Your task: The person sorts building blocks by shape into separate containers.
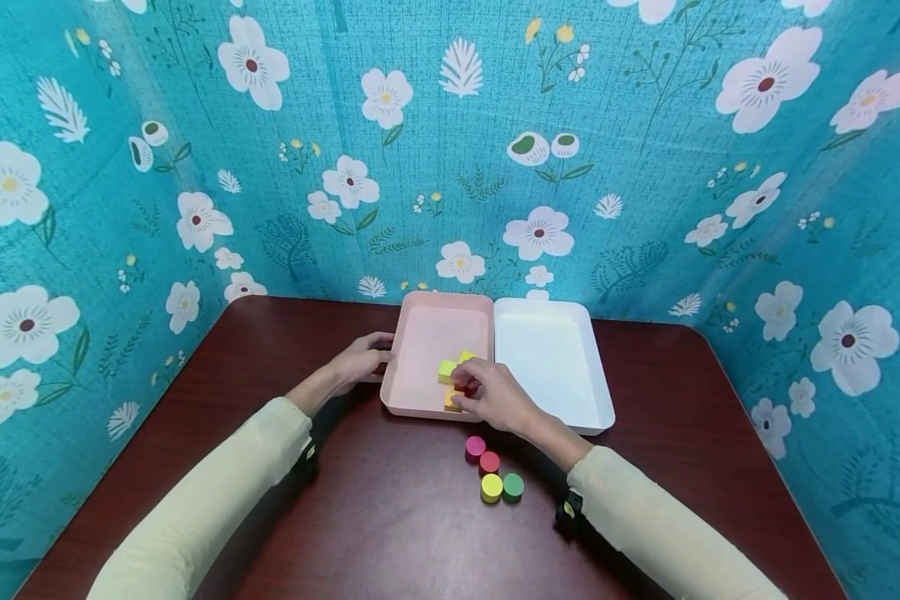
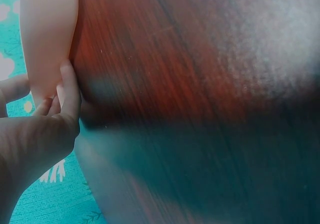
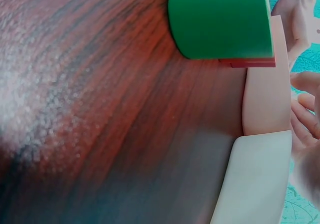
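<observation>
My left hand rests against the outer left wall of the pink tray, fingers touching it. The left wrist view shows its fingertips at that wall. Over the tray's front right part, my right hand reaches in with thumb and fingers bent round a red block, mostly hidden behind the fingers. An orange block lies right by the thumb tip. Beyond the fingers sit a yellow-green block and a yellow block, partly covered by the hand.
A white tray adjoins the pink tray on the right, with the right forearm crossing its front corner. In front on the dark wooden table stand a magenta cylinder, red cylinder, yellow cylinder and green cylinder. Floral cloth hangs behind.
</observation>
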A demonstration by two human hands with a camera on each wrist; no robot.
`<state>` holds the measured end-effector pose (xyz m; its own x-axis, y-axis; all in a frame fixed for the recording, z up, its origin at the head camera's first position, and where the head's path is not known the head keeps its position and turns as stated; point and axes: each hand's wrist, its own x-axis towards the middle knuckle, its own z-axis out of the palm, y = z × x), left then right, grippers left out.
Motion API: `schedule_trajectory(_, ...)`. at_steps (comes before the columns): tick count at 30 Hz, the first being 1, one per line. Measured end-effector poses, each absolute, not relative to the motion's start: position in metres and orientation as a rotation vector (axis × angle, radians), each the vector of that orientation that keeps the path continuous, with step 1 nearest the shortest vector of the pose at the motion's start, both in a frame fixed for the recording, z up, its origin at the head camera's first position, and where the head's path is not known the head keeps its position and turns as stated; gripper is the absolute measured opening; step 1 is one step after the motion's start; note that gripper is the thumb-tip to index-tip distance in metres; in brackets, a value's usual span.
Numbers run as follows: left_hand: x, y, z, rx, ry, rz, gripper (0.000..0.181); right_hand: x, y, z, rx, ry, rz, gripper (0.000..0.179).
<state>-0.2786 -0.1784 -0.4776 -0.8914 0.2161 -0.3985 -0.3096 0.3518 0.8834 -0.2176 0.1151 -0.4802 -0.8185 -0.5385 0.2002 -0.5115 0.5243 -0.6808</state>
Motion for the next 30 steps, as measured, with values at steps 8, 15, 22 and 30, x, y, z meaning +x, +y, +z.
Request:
schedule_trajectory(8,-0.279,-0.176,-0.479,-0.076,2.162,1.577,0.054,-0.217,0.118,-0.476,-0.954,2.703,-1.197,0.03)
schedule_trajectory(15,-0.28,-0.179,-0.478,-0.069,2.167,1.58,0.054,-0.219,0.123,-0.467,-0.951,2.696,-1.213,0.029)
schedule_trajectory(22,-0.278,-0.179,-0.476,-0.044,2.179,1.584,0.055,-0.223,0.134,-0.451,-0.968,2.694,-1.17,0.034)
schedule_trajectory(30,-0.277,-0.177,-0.477,-0.028,2.188,1.6,0.054,-0.223,0.153,-0.434,-0.95,2.752,-1.077,0.039)
